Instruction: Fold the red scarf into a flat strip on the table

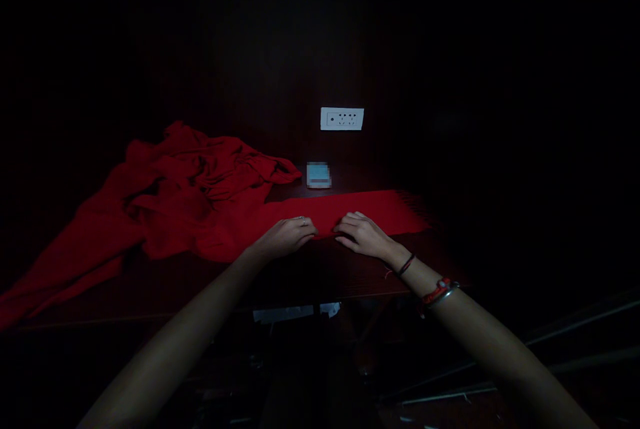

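A red cloth (pixel 200 202) lies on a dark table (pixel 310 276), bunched in a heap at the left and stretched into a flat strip with a fringed end at the right. My left hand (pixel 287 234) and my right hand (pixel 363 232) rest side by side on the strip's near edge, fingers curled and pinching the fabric. A ring shows on my left hand. Bracelets circle my right wrist.
A small pale blue box (pixel 319 175) sits on the table behind the strip. A white wall socket (pixel 342 118) is on the dark wall above it. White scraps (pixel 295 312) lie below the table's front edge. The surroundings are very dark.
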Demonstrator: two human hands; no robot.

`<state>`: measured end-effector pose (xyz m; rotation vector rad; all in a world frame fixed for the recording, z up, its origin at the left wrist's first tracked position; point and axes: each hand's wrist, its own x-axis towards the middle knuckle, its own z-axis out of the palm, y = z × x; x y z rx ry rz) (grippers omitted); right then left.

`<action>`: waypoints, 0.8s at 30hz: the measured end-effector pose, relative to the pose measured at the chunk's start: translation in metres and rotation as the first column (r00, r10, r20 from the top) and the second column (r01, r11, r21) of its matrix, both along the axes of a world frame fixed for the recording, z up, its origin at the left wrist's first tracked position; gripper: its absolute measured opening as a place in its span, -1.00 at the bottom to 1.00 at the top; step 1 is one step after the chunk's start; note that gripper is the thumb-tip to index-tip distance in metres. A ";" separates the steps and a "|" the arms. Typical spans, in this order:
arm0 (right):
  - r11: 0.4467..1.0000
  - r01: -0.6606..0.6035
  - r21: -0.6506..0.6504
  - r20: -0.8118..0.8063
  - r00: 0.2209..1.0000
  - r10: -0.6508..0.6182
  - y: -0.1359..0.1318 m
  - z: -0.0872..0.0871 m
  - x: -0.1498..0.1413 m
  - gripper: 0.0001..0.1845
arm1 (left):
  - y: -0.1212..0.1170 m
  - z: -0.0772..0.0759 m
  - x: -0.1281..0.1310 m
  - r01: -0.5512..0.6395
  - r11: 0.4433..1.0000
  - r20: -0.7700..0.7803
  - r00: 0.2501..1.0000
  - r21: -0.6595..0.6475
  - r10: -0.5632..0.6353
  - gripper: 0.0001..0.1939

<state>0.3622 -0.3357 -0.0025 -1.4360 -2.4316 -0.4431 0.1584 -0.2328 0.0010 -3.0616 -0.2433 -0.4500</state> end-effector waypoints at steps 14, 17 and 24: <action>0.999 -0.030 0.031 0.041 0.999 0.029 0.002 -0.005 0.000 -0.76 | -0.005 0.004 -0.003 0.061 0.994 -0.022 0.998 -0.086 -0.063 -0.83; 0.997 -0.067 -0.036 -0.006 0.998 0.067 0.001 -0.004 0.000 -0.78 | -0.001 0.005 -0.007 0.015 0.997 -0.056 0.998 -0.082 -0.019 -0.82; 0.998 0.025 0.065 -0.011 1.000 -0.025 0.002 -0.003 0.003 -0.74 | 0.002 0.002 -0.007 -0.051 0.997 -0.027 0.998 0.057 0.053 -0.82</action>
